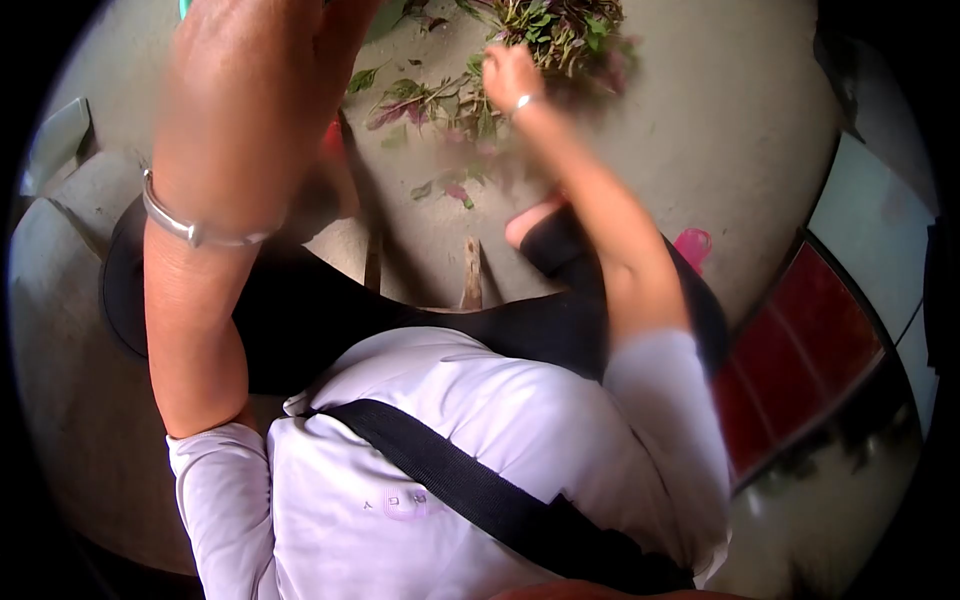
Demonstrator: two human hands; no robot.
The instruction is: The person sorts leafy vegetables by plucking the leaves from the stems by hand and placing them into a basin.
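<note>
My left hand point(250, 90) is raised close to the camera, blurred, with a silver bangle point(195, 233) at the wrist. Its fingers run out of the top edge, so their pose is hidden. Farther off, my right hand point(512, 78) is at the near left side of a heap of leafy greens point(565, 35) with green and purplish leaves. Those fingers look curled together; what is in them, if anything, is too small to make out. Loose leafy stems point(420, 100) lie on the floor to the left of this hand.
Scattered leaves point(460, 192) lie on the concrete floor point(740, 110) near my bare foot point(535, 218). A pink patch point(692, 248) shows beyond my knee. To the right stands a dark red panel point(800, 350). A short wooden piece point(472, 275) is between my legs.
</note>
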